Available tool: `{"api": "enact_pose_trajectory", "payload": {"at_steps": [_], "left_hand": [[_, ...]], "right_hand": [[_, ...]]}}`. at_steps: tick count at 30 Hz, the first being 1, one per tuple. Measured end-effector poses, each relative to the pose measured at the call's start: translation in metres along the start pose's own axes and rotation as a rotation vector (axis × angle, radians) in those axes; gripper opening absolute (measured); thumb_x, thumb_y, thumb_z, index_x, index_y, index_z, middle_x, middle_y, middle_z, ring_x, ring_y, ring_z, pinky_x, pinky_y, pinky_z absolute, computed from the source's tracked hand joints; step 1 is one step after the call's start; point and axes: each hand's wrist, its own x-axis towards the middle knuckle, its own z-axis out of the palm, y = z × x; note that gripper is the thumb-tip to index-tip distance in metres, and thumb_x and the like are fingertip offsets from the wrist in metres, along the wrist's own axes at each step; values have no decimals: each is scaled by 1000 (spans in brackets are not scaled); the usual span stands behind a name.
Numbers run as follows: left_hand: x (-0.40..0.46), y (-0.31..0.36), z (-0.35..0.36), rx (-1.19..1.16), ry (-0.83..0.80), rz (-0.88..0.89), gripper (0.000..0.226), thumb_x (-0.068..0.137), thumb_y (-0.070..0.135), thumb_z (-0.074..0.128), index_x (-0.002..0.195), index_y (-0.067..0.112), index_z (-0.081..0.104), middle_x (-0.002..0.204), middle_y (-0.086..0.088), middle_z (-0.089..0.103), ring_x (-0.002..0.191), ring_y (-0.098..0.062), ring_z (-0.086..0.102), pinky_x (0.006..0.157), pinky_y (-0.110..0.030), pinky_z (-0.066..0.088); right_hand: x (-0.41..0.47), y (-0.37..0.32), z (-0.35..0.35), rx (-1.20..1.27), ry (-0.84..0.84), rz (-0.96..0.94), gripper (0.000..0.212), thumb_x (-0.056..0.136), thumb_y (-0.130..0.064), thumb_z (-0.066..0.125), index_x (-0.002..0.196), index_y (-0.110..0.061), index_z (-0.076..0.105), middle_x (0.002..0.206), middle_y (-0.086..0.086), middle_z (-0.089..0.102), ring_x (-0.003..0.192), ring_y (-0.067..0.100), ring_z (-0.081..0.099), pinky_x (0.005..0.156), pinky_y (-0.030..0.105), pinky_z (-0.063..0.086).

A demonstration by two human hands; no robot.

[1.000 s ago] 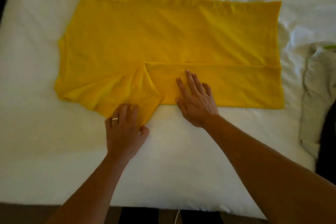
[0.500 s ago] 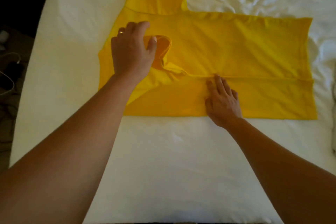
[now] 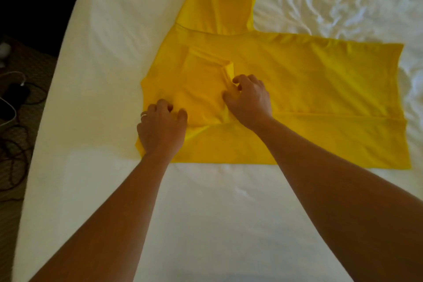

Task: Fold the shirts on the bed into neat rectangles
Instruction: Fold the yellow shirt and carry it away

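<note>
Yellow shirt (image 3: 309, 89) on bed (image 3: 206, 213); folded sleeve (image 3: 201, 89) at 9 o'clock. L hand (image 3: 161, 129) & R hand (image 3: 248, 101), fingers curled, both grasping sleeve.

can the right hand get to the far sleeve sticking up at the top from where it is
Probably yes: the far sleeve lies flat and uncovered beyond the right hand, with only yellow shirt between.

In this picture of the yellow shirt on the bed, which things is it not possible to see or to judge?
- Head view: the far sleeve of the yellow shirt is cut off by the top edge.
- The fingertips of the left hand and right hand curl into the cloth; pinching or only pressing, it cannot be told.
- The collar is not visible.
- The cables beside the bed are too dark to identify.
</note>
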Motion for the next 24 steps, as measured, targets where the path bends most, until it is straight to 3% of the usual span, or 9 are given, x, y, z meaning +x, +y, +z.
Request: {"api": "enact_pose_trajectory", "payload": {"at_steps": [2, 5, 7, 10, 13, 16, 18, 21, 24], "left_hand": [[3, -3, 1, -23, -1, 3, 31, 96, 37, 57, 113, 11, 60, 118, -18, 59, 111, -42, 53, 87, -49, 41], [5, -10, 0, -54, 8, 2, 30, 100, 35, 54, 112, 9, 61, 117, -20, 58, 110, -42, 52, 84, -50, 42], [5, -13, 0, -78, 9, 7, 30, 101, 37, 53, 110, 9, 61, 115, -18, 58, 109, -42, 53, 83, -49, 42], [5, -15, -5, -144, -6, 0, 31, 102, 41, 50, 103, 12, 61, 110, -14, 61, 105, -39, 55, 83, -47, 41], [1, -20, -13, -126, -28, 3, 40, 103, 51, 42, 99, 17, 61, 103, -8, 67, 101, -37, 59, 84, -44, 39], [-9, -33, -23, -76, -78, 12, 53, 91, 66, 31, 95, 22, 60, 93, -4, 68, 94, -35, 61, 82, -42, 37], [-17, -43, -28, -64, -132, 5, 55, 85, 72, 31, 91, 25, 57, 85, 4, 63, 86, -30, 59, 77, -39, 35], [-26, -56, -32, -11, -169, 34, 53, 86, 78, 39, 85, 28, 53, 80, 8, 59, 80, -20, 49, 75, -37, 30], [-27, -67, -30, 24, -145, 66, 35, 94, 60, 53, 82, 27, 52, 75, 8, 58, 81, -23, 53, 75, -38, 28]], "right_hand": [[19, -6, 0, -41, -34, 14, 33, 85, -32, 65, 115, -16, 69, 120, 13, 63, 116, 34, 55, 93, 44, 47], [35, -5, -5, 151, 15, 159, 17, 86, -18, 63, 97, -12, 75, 99, 10, 71, 95, 24, 64, 72, 30, 42], [39, 2, -10, 259, 99, 285, 17, 88, -18, 62, 96, -10, 75, 89, 7, 68, 85, 20, 60, 67, 30, 37], [41, 11, -16, 407, 376, 452, 26, 88, -23, 59, 103, -8, 74, 103, 15, 71, 100, 29, 64, 81, 35, 43], [26, -1, -8, 308, 530, 219, 29, 83, -20, 57, 105, -8, 72, 112, 18, 65, 107, 37, 58, 95, 37, 39], [8, -16, 14, 83, 315, -238, 36, 84, -29, 53, 109, -11, 72, 117, 16, 64, 108, 38, 58, 94, 43, 45], [5, -24, 26, -168, 27, -382, 49, 92, -42, 48, 133, -19, 63, 145, 12, 53, 130, 36, 48, 103, 49, 40], [15, -28, 35, -450, -176, -438, 62, 100, -57, 35, 157, -33, 26, 168, 4, 12, 152, 29, 16, 115, 51, 24], [24, -30, 41, -479, -199, -352, 67, 100, -64, 26, 159, -38, 9, 169, 0, -4, 155, 28, 3, 118, 55, 18]]}}
